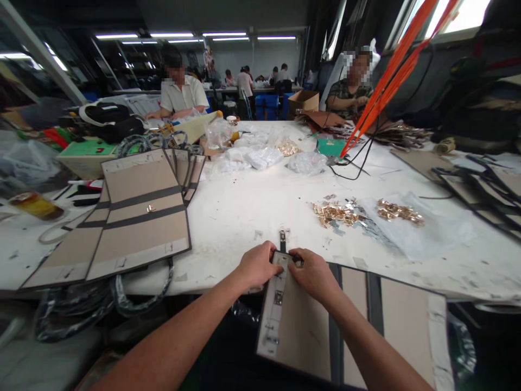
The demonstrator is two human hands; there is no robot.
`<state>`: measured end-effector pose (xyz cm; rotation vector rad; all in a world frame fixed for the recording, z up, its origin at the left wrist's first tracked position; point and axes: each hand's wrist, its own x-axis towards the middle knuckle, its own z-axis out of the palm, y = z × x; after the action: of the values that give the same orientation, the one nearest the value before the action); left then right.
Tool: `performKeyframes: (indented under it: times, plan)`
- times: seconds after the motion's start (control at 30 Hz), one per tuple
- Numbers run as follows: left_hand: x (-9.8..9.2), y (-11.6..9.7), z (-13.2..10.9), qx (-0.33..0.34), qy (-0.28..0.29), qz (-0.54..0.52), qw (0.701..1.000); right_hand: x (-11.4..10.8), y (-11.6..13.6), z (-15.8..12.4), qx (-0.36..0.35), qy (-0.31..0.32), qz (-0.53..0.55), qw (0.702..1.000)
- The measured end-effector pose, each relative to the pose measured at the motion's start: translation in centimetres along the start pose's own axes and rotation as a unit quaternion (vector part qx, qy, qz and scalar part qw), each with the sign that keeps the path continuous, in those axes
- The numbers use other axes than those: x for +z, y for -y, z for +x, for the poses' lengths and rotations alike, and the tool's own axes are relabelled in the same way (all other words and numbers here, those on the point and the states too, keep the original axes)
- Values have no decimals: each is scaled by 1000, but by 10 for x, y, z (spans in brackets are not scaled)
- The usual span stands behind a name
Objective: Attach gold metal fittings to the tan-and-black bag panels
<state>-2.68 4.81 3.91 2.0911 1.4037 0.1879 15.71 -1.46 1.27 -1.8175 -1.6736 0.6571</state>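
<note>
A flat brown bag panel (350, 320) with dark edging lies over the near edge of the white table (244, 212). My left hand (257, 266) grips the panel's top left corner, fingers curled over the edge. My right hand (313, 274) pinches the top edge beside it, thumb and fingers pressed on a small dark fitting. A short dark strap tab (282, 239) with a metal end sticks out just beyond both hands. A small metal clasp (278, 297) is set in the panel's pale strip below my left hand.
A pile of finished panels (138, 217) with wrapped handles lies at left. Gold metal fittings (336, 213) and a second heap on clear plastic (399, 212) sit right of centre. Plastic bags (264, 155), black cables and orange straps (386, 81) lie farther back. Two people work at the far side.
</note>
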Motion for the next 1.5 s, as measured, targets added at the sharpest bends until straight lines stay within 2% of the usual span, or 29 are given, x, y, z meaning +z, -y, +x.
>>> performKeyframes:
  times: [0.23, 0.7, 0.8, 0.87, 0.93, 1.0, 1.07, 1.13, 1.2, 1.3, 1.4, 1.5]
  plan:
    - [-7, -13, 7, -12, 42, 41, 998, 6, -4, -2, 5, 15, 6, 1000]
    - [7, -10, -12, -22, 18, 13, 1000, 19, -23, -5, -3, -13, 27, 1000]
    - [-6, -4, -13, -16, -6, 7, 1000, 19, -25, -3, 1, 19, 28, 999]
    - [-35, 13, -11, -28, -55, 18, 998, 20, -24, -2, 12, 31, 25, 999]
    - [-79, 43, -10, -68, -133, 50, 988, 19, -21, -3, 31, 31, 16, 999]
    - [-132, 83, -12, -138, -212, 96, 963, 19, -17, -4, 47, 33, 11, 998]
    - [-180, 127, -18, -216, -263, 139, 930, 18, -14, -5, 55, 41, 16, 998]
    - [-214, 167, -25, -279, -289, 172, 899, 18, -12, -5, 61, 44, 25, 997]
    - [-232, 199, -31, -319, -291, 194, 881, 17, -11, -5, 73, 49, 32, 996]
    - [-238, 231, -30, -339, -288, 220, 868, 16, -8, -5, 87, 59, 36, 994]
    - [-238, 247, -19, -335, -285, 236, 866, 12, -3, -4, 92, 63, 43, 993]
    - [-238, 252, -8, -317, -282, 248, 871, 6, 5, -4, 89, 57, 48, 993]
